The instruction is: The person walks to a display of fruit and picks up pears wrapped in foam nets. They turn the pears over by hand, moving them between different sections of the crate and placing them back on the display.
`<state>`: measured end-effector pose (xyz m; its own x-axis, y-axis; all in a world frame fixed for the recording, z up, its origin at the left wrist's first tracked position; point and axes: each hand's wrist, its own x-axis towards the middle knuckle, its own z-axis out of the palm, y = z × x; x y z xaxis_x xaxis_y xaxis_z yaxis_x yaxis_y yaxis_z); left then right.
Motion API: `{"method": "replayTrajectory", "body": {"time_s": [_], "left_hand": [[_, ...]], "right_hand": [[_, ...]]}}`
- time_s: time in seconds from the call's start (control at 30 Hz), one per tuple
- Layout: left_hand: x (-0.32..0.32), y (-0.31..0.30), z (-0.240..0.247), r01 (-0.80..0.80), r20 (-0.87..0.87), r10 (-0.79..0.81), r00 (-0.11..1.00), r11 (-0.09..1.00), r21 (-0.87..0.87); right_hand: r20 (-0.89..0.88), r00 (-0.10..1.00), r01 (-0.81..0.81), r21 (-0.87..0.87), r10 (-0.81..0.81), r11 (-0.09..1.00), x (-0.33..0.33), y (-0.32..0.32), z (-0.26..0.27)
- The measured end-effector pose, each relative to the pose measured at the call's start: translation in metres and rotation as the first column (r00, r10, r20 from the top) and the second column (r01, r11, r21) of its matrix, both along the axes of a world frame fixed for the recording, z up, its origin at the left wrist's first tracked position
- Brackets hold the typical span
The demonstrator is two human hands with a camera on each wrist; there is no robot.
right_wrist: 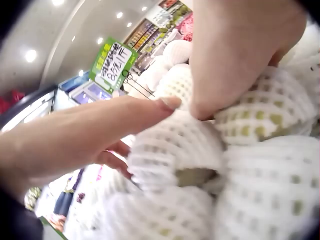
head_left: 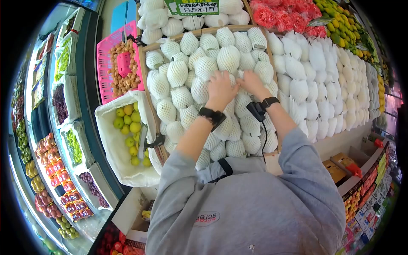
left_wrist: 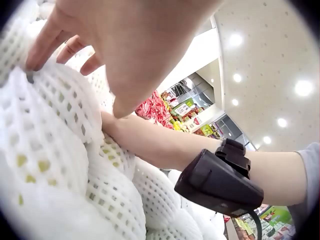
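Note:
Rows of fruit in white foam nets fill a wooden-edged bin in the head view. Over its upper middle, the left hand [head_left: 222, 90] lies with its fingers bent down onto a netted fruit [head_left: 228, 58]. In the right wrist view, the left hand's thumb and fingers [right_wrist: 117, 155] are on different sides of a netted fruit [right_wrist: 175, 150]. The left wrist view shows the left hand [left_wrist: 125, 45] above nets with greenish-yellow skin showing through. Close beside it, the right hand [head_left: 253, 83] reaches in among the nets; its fingertips are hidden. The right wrist view shows only part of the right hand [right_wrist: 245, 55].
A green price sign [head_left: 192, 7] stands at the bin's far side. Left are a pink basket [head_left: 104, 63] of brown items and a white-lined crate [head_left: 106, 127] of yellow-green fruit. More pale wrapped fruit [head_left: 316, 85] lies right. A cable [head_left: 265, 140] hangs from the right wrist camera.

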<state>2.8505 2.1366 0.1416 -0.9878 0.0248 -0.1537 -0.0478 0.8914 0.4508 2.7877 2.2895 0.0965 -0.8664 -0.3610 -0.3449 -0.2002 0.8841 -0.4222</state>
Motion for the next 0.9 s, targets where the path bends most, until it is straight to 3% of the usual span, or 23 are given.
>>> {"method": "replayTrajectory", "body": {"time_s": [0.07, 0.17, 0.23, 0.27, 0.33, 0.37, 0.4, 0.47, 0.6, 0.7, 0.77, 0.83, 0.9], "left_hand": [[-0.004, 0.008, -0.014, -0.023, 0.083, 0.026, 0.996, 0.999, -0.036], [-0.017, 0.002, -0.025, 0.104, 0.160, -0.115, 0.980, 0.991, 0.079], [-0.021, -0.007, -0.023, 0.228, 0.179, -0.240, 0.954, 0.970, 0.088], [-0.021, -0.012, -0.021, 0.291, 0.190, -0.304, 0.934, 0.952, 0.093], [-0.021, -0.016, -0.023, 0.321, 0.188, -0.335, 0.923, 0.942, 0.100], [-0.022, -0.016, -0.024, 0.341, 0.182, -0.355, 0.917, 0.934, 0.105], [-0.025, -0.016, -0.024, 0.347, 0.219, -0.363, 0.906, 0.931, 0.109], [-0.030, -0.015, -0.021, 0.357, 0.292, -0.375, 0.880, 0.927, 0.114], [-0.027, -0.019, -0.019, 0.350, 0.221, -0.366, 0.904, 0.930, 0.112], [-0.019, -0.022, -0.005, 0.357, 0.108, -0.360, 0.927, 0.933, 0.050], [-0.017, -0.017, 0.021, 0.354, 0.020, -0.354, 0.935, 0.933, -0.063], [-0.027, -0.006, 0.011, 0.360, -0.219, -0.385, 0.897, 0.922, -0.144], [-0.045, 0.002, 0.007, 0.332, -0.387, -0.385, 0.838, 0.922, -0.199]], "right_hand": [[-0.089, 0.995, 0.043, -0.058, -0.048, 0.997, 0.005, 0.003, -0.016], [-0.315, 0.946, 0.050, -0.098, -0.079, 0.994, 0.017, 0.009, -0.026], [-0.514, 0.856, 0.007, -0.098, -0.057, 0.995, 0.047, 0.005, 0.012], [-0.431, 0.902, -0.032, -0.084, -0.007, 0.996, 0.066, -0.001, 0.044], [-0.022, 1.000, 0.012, -0.183, -0.017, 0.983, 0.107, -0.018, 0.099], [0.084, 0.996, 0.012, -0.241, 0.009, 0.970, 0.129, -0.023, 0.095], [0.124, 0.992, 0.014, -0.173, 0.007, 0.985, 0.146, -0.037, 0.102], [0.064, 0.996, 0.081, -0.238, -0.067, 0.968, 0.165, -0.056, 0.085], [0.045, 0.995, 0.100, -0.310, -0.090, 0.946, 0.171, -0.049, 0.076], [0.345, 0.933, 0.009, -0.316, 0.105, 0.949, 0.138, 0.008, 0.093], [0.521, 0.854, 0.185, -0.270, -0.019, 0.945, 0.093, 0.043, 0.117], [0.309, 0.879, 0.463, -0.375, -0.362, 0.803, 0.052, 0.063, 0.103], [0.059, 0.877, 0.449, -0.456, -0.477, 0.769, -0.001, 0.053, 0.095]]}}
